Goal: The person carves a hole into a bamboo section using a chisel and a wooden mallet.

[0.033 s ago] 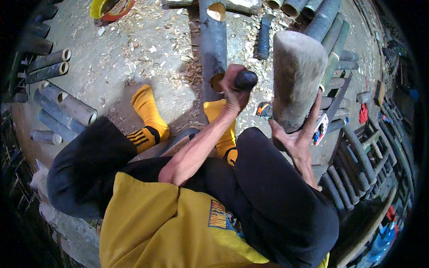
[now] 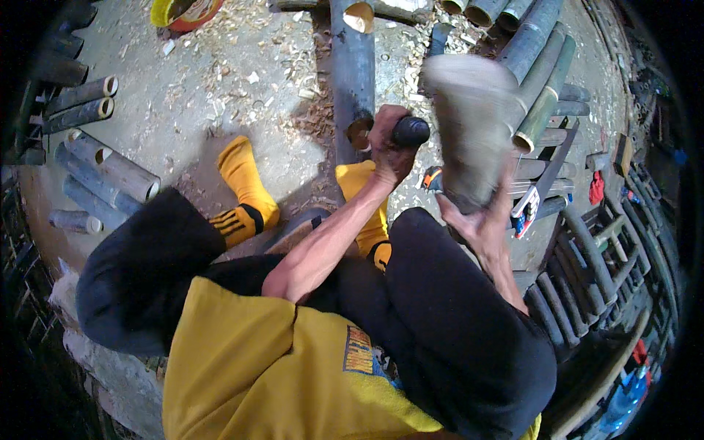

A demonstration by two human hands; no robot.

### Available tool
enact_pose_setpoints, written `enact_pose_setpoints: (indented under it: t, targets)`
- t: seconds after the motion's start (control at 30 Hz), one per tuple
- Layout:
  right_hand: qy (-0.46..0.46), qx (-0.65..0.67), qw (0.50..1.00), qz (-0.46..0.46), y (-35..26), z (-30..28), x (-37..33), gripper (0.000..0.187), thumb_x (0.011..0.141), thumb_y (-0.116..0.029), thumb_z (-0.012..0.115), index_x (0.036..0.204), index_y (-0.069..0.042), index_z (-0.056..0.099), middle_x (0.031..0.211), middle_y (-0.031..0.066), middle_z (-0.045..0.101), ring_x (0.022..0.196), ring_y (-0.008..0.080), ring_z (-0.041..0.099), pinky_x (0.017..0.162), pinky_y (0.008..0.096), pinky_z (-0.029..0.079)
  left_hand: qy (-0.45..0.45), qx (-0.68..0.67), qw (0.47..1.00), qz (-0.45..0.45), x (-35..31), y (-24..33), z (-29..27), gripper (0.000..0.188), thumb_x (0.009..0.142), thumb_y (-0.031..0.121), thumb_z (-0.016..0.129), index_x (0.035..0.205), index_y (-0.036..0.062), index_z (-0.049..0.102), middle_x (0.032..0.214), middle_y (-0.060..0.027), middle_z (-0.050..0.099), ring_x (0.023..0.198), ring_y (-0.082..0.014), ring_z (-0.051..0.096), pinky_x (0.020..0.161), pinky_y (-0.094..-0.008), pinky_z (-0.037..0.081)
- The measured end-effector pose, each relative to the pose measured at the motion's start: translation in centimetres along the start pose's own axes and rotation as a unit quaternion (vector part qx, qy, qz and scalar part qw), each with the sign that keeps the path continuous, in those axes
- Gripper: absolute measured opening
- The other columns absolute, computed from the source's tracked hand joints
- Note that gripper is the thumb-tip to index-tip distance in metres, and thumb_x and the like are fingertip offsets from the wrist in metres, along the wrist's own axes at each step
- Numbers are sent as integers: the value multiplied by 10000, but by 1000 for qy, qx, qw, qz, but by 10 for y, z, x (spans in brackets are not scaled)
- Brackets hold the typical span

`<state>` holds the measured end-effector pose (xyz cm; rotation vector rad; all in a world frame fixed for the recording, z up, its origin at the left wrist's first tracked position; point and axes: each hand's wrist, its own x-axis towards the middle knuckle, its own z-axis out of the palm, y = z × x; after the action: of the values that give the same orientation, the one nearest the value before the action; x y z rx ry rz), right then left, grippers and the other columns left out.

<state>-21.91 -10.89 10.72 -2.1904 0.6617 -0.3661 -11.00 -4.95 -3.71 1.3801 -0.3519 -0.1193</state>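
Note:
My left hand (image 2: 392, 147) is closed round the black handle (image 2: 412, 132) of what looks like a chisel; its blade is hidden behind the fist. Just left of that fist is a cut hole (image 2: 358, 134) in a thick dark bamboo pole (image 2: 353, 81), which has another opening farther up. In my right hand (image 2: 484, 227) is a heavy wooden mallet (image 2: 473, 125), gripped at its lower, narrower end. Its broad grey body rises to the right of the chisel handle, blurred by motion and apart from it.
Wood chips (image 2: 293, 73) litter the floor. Short bamboo pieces (image 2: 110, 172) lie at left, longer poles (image 2: 532, 44) at upper right. A saw (image 2: 546, 180) rests right of the mallet. My feet in yellow socks (image 2: 246, 187) flank the pole's near end. A yellow-red basin (image 2: 187, 18) stands far left.
The mallet has swung left toward the chisel handle and is now blurred. The left hand and the chisel have shifted very slightly right in the picture.

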Motion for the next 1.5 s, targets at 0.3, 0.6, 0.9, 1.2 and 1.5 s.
enact_pose_setpoints:
  t: [0.3, 0.6, 0.9, 1.2, 1.5]
  targets:
    - [-56, -40, 994, 79, -31, -16, 40, 1006, 592, -166, 757, 1422, -90, 193, 1341, 194, 394, 1195, 294, 439, 996, 391, 353, -367, 105, 920, -89, 18, -26, -16, 354, 558, 59, 662, 905, 91, 594, 816, -129, 617, 764, -310, 607, 678, -374, 482]
    - [-131, -103, 986, 18, -19, -3, 23, 991, 602, -130, 761, 1414, -64, 197, 1256, 217, 471, 1154, 305, 480, 955, 403, 390, 5, -12, 1000, -2, 3, -2, -10, 294, 590, 69, 718, 849, 56, 579, 762, -89, 588, 696, -225, 580, 618, -321, 463]
    - [10, -33, 999, 23, -34, -2, 16, 1001, 599, -153, 766, 1403, -9, 188, 1335, 217, 386, 1191, 302, 443, 986, 392, 361, -10, -42, 999, 23, 9, 7, -8, 275, 602, 48, 723, 835, 45, 578, 738, -74, 580, 668, -204, 583, 622, -291, 462]
    - [14, 72, 996, 56, -35, 8, 21, 1011, 639, -114, 757, 1425, -71, 122, 1267, 195, 436, 1108, 287, 506, 913, 396, 428, -104, 11, 992, -75, 12, 7, -23, 319, 572, 57, 736, 844, 47, 569, 719, -68, 587, 680, -161, 579, 640, -279, 459]
    - [4, 90, 993, 70, -18, 7, 3, 1001, 632, -181, 747, 1419, -45, 144, 1256, 210, 453, 1111, 282, 504, 929, 393, 413, -219, -16, 974, -56, 14, 9, -32, 228, 601, 95, 729, 773, 42, 590, 635, -70, 561, 581, -137, 545, 555, -280, 436]
